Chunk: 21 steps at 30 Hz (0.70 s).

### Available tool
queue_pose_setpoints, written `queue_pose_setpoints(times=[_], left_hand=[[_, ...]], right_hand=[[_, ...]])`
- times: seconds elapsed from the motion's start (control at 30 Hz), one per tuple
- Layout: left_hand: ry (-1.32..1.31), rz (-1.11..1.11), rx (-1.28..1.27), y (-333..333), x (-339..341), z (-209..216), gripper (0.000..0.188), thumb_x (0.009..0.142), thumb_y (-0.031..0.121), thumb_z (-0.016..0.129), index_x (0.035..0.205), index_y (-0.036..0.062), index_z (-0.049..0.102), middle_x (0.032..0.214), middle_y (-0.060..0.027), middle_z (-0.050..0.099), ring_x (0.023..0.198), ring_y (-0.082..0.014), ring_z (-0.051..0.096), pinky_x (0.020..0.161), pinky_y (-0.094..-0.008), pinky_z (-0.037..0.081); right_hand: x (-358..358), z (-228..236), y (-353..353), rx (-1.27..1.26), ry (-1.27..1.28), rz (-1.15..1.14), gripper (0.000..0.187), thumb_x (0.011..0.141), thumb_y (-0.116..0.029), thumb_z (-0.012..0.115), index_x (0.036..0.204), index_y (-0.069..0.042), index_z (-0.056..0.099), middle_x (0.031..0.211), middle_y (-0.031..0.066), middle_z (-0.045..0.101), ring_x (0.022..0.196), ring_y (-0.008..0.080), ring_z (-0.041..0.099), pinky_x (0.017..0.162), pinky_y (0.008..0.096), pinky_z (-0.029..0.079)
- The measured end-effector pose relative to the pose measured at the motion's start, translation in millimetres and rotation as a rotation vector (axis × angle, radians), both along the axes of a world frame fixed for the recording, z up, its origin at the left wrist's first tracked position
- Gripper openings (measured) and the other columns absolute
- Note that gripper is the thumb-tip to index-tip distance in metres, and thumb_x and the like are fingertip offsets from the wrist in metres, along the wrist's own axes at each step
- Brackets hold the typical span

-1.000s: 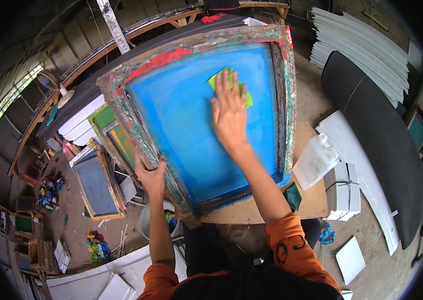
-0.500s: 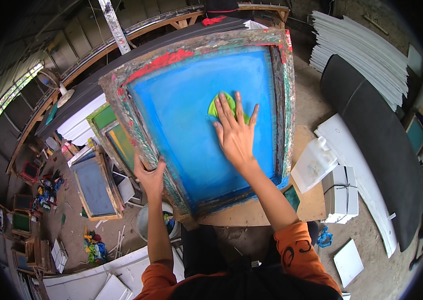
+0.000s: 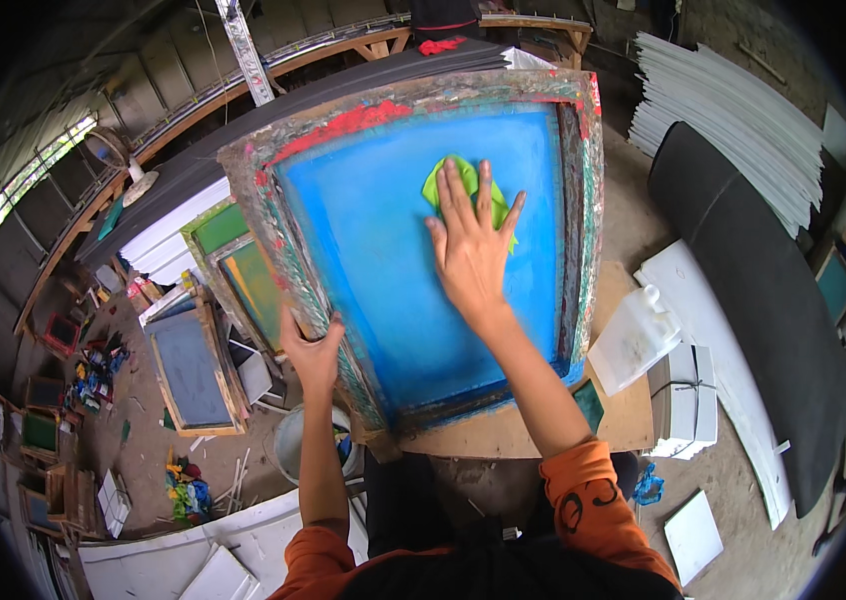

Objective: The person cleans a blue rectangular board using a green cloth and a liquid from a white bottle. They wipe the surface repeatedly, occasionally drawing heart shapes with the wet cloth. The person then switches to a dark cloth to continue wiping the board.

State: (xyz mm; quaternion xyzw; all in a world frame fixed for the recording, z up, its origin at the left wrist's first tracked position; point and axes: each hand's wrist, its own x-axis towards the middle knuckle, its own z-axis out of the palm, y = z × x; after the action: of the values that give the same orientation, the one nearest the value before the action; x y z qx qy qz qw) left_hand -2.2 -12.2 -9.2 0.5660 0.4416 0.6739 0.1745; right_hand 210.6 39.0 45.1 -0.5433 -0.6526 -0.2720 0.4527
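Observation:
A large screen-printing frame (image 3: pixel 383 290) with blue mesh stands tilted up before me. Its wooden border is crusted with red, green and grey paint. My left hand (image 3: pixel 313 350) grips the frame's left side, thumb on the near face and fingers mostly hidden behind the edge. My right hand (image 3: pixel 473 250) lies spread on the mesh, right of its middle. Under those fingers a bright green cloth (image 3: pixel 438 178) is pressed flat against the blue surface. The frame's lower edge rests on a brown board (image 3: pixel 623 420).
A translucent plastic jug (image 3: pixel 633 340) and a tied white stack (image 3: pixel 685 400) stand to the right, near a long black panel (image 3: pixel 743 300). At left are more frames (image 3: pixel 190 370), a bucket (image 3: pixel 295 445) and scattered rags (image 3: pixel 188 490). White sheets (image 3: pixel 733 120) are piled far right.
My right hand and the green cloth have slid slightly upward on the mesh, and more cloth shows beside the fingers. The left hand keeps its hold on the frame. The whole view has shifted a little.

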Motion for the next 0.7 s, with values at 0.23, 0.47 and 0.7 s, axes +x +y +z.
queue_pose_setpoints(times=[0.23,0.47,0.7], left_hand=[[0.078,0.1,0.092,3.5,-1.0,-0.9,0.063,0.069,0.004,0.065,0.126,-0.0095,0.041,0.115,-0.0157,0.053,0.1,-0.0206,0.05,0.089,-0.0318,0.04],[0.025,-0.017,0.039,-7.8,4.0,11.8,0.055,0.073,0.001,0.065,0.122,-0.0081,0.043,0.107,-0.0112,0.054,0.094,-0.0173,0.052,0.085,-0.0289,0.041],[0.046,0.006,0.04,-0.6,9.0,11.9,0.057,0.068,0.0,0.062,0.122,-0.009,0.044,0.107,-0.0126,0.055,0.093,-0.0179,0.052,0.085,-0.0302,0.041]], right_hand=[[-7.5,-2.2,-6.5,-0.017,0.114,-0.035,0.051,0.089,-0.03,0.05,0.136,-0.015,0.04,0.143,-0.0031,0.035,0.137,0.0277,0.02,0.104,0.067,0.004],[7.5,1.5,-4.2,0.026,0.12,-0.115,0.051,0.09,-0.03,0.048,0.137,-0.011,0.039,0.143,-0.0008,0.037,0.137,0.0286,0.021,0.102,0.0682,0.004],[-36.5,12.1,-0.9,0.064,0.095,0.476,0.054,0.088,-0.025,0.052,0.134,0.001,0.038,0.141,0.0163,0.035,0.135,0.0305,0.026,0.109,0.0468,0.021]])
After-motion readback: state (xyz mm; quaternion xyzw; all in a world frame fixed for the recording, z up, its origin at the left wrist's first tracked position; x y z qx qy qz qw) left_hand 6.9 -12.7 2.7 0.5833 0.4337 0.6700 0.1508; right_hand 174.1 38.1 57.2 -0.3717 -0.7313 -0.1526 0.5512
